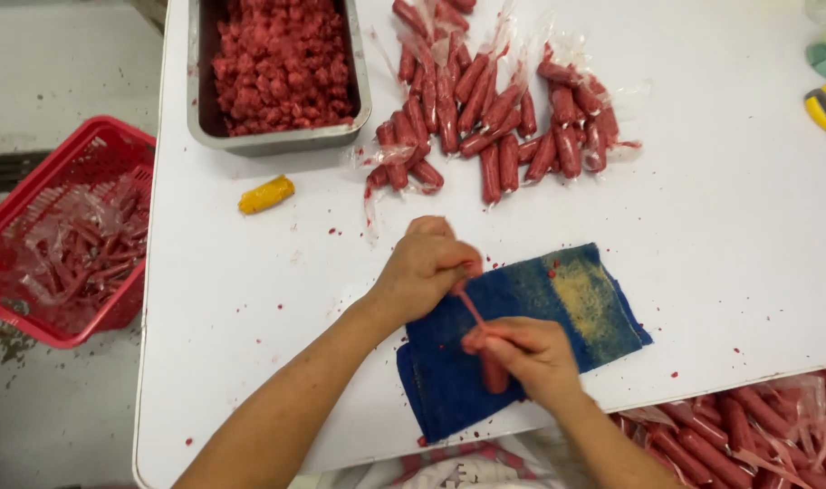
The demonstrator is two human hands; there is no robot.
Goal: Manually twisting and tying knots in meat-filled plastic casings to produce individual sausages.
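Sausage-shaped red roll in clear wrap sits clamped in the right hand, low over a blue cloth spread on the white bench. Its thin twisted end runs up to the left hand, which pinches it with fingers closed, knuckles up, forearm angled in from the lower left. The right forearm comes up from the bottom edge. Behind the hands, a metal tray holds loose red minced meat; beside it lies a heap of finished wrapped rolls. A small yellow piece lies near the tray. Off the bench at left, a red basket holds more rolls and wrap. Further rolls lie at lower right.
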